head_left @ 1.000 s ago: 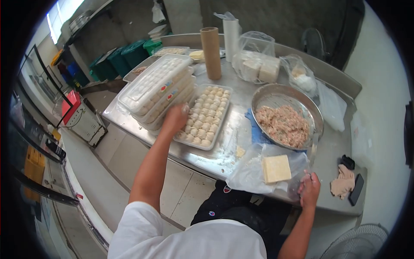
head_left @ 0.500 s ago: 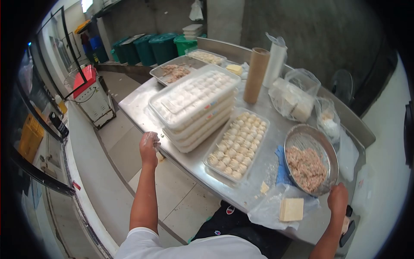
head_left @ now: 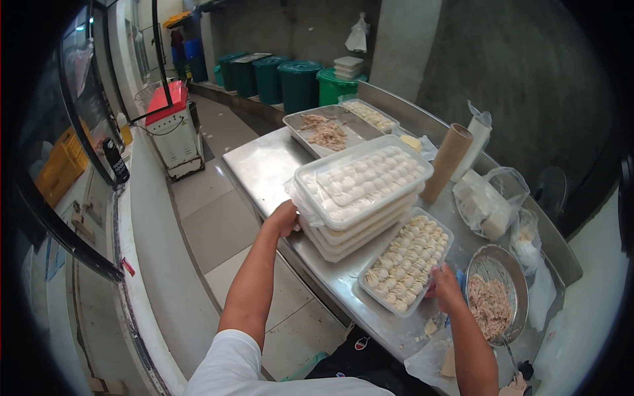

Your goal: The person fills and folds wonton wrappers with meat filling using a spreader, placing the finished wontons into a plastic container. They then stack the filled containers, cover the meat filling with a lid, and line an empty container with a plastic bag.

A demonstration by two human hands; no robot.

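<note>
My left hand (head_left: pixel 285 219) is closed at the left corner of a stack of lidded plastic containers (head_left: pixel 360 178), its fingers curled on a clear plastic piece (head_left: pixel 294 193) beside the stack. Rows of pale round dough pieces show through the top lid. My right hand (head_left: pixel 446 290) is at the right rim of an uncovered clear tray of pleated dumplings (head_left: pixel 408 261), thumb and fingers closed on that edge. Right of this hand stands a metal bowl (head_left: pixel 522 280) of minced filling (head_left: pixel 489 307), with a utensil handle (head_left: pixel 510 356) sticking out toward me.
At the table's back left lie a metal tray (head_left: pixel 360 129) with some filling and another dumpling container (head_left: pixel 370 115). A cardboard tube (head_left: pixel 449 162), a plastic roll (head_left: pixel 474 142) and bagged white blocks (head_left: pixel 489 204) line the back. Wrappers (head_left: pixel 449 364) lie near my right forearm.
My left hand has moved in to the stack's corner. My right hand has left the bowl's edge and come left to the dumpling tray's rim. The view has swung left.
</note>
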